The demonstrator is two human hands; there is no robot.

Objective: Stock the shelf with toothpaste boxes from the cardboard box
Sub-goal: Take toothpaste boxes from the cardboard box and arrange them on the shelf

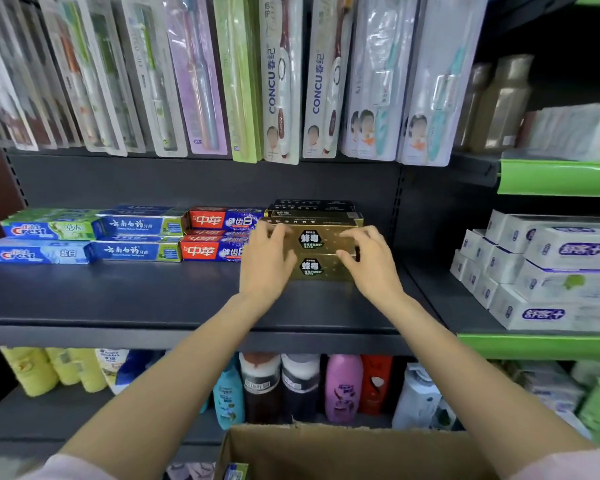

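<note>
Head view: gold toothpaste boxes (321, 252) between both hands.

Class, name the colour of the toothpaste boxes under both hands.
Gold toothpaste boxes with black hexagon labels; head view shows them best.

Both arms reach forward, left grip (265, 259) and right grip (369, 259) with curled fingers, palms down.

Single head-worn wide-angle view, no second view to overlap. It faced a dark shelf (125, 299) straight on from close range, tilted slightly down. Hanging toothbrush packs (281, 81) filled the top edge, a cardboard box (326, 452) sat at the bottom edge, nearest the camera. Edges bowed from lens distortion.
</note>
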